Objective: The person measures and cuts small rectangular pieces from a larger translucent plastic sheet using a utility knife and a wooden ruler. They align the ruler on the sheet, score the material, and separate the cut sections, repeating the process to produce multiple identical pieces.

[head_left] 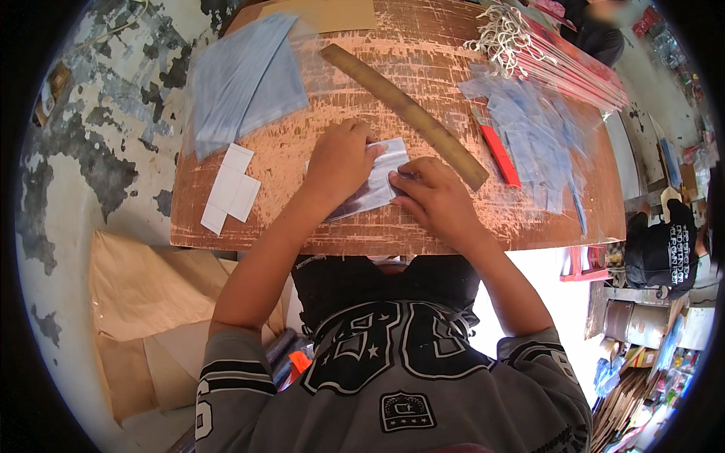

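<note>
A shiny clear plastic sleeve [366,198] lies near the front edge of the worn wooden table, between my two hands. My left hand [340,157] rests over its left part, palm down, thumb apart from the bent fingers. At the sleeve's right edge, my right hand [436,195] pinches it between thumb and fingers. Whether something lies inside the sleeve, I cannot tell. Just beyond my hands, a long brownish ruler [408,113] runs diagonally. A red-handled cutter [498,155] is to the right of it.
Left on the table are a stack of clear plastic sheets [245,87] and white cut card pieces [232,190]. Loose plastic pieces [532,132] spread on the right, below a bundle of red sticks with white strings [563,64]. Brown paper [151,294] stands by the wall.
</note>
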A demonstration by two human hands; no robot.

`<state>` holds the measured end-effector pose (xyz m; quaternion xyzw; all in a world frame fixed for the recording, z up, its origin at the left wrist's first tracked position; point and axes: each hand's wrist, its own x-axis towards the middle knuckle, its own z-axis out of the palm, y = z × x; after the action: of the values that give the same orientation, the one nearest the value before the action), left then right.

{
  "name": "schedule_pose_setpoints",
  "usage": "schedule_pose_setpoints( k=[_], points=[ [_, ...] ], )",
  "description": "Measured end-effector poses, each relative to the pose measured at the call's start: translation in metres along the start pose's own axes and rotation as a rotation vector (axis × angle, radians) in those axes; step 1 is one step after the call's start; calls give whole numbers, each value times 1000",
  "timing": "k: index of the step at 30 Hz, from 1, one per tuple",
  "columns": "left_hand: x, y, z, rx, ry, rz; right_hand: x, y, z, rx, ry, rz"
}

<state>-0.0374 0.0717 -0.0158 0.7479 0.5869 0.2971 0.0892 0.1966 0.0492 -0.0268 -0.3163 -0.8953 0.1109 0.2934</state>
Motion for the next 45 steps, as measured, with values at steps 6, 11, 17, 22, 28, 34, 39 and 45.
schedule_pose_setpoints(
  k=[6,11,17,22,28,34,39,45],
  points=[
    [18,-4,-5,-85,-209,-95,-5,-2,3,1,6,39],
    [21,-7,-2,-103,-248,-30,-5,-2,1,-2,23,25],
    [21,-11,5,-215,-198,-94,-5,0,5,0,37,-1],
    [44,-18,1,-223,-374,-84,-4,-1,3,-7,28,0],
    [47,-16,-2,-246,-406,-61,-5,-1,4,-7,20,4],
    [40,-17,0,-336,-363,-77,-4,-2,1,-4,24,8],
    [37,-22,4,-382,-366,-113,-4,-2,1,16,20,6],
    [24,-29,-4,-350,-290,-135,-1,19,-26,-89,275,217]
  ],
)
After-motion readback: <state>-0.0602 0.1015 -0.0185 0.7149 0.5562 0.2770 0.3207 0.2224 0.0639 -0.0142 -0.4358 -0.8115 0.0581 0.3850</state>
